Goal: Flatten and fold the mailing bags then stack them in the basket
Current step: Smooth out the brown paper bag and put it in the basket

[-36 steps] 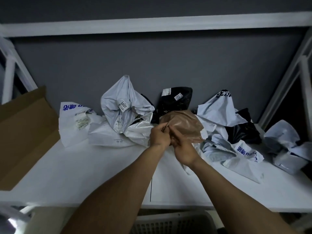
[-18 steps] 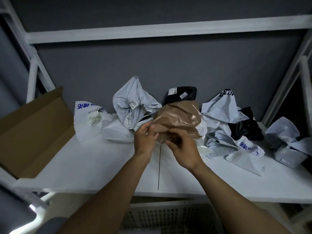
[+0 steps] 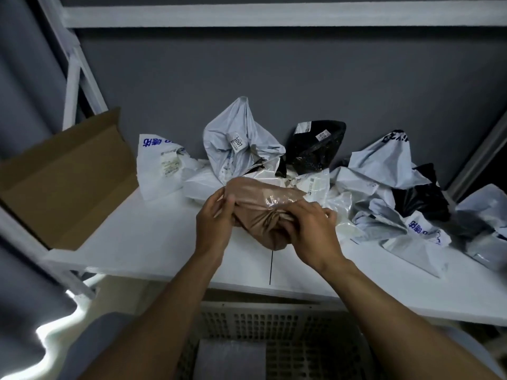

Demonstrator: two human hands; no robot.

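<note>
brown bag: the crumpled brown mailing bag (image 3: pixel 260 204) was up off the table, held between both hands just in front of the pile, with its plastic bunched into a twist near the right hand
left hand: the left hand (image 3: pixel 216 215) was pinching the bag's left end, thumb on top, fingers curled under
right hand: the right hand (image 3: pixel 310 229) was gripping the bunched right part, fingers curled over it
table: the white table (image 3: pixel 137 242) had a dark seam running to its front edge, right below the bag
pile: the other bags sat crumpled along the back: a white bag with blue print (image 3: pixel 159 165) on the left, a grey bag with a 1001 label (image 3: pixel 238 149) beside it, a black bag (image 3: pixel 315 149) behind the brown one, and more grey, white and black ones spreading off to the right
basket: the white slotted basket (image 3: pixel 274 325) sat below the table's front edge, between the forearms, with something flat and grey inside, couldn't tell what
box: an open cardboard box (image 3: pixel 63 182) sat on the table's left end
</note>
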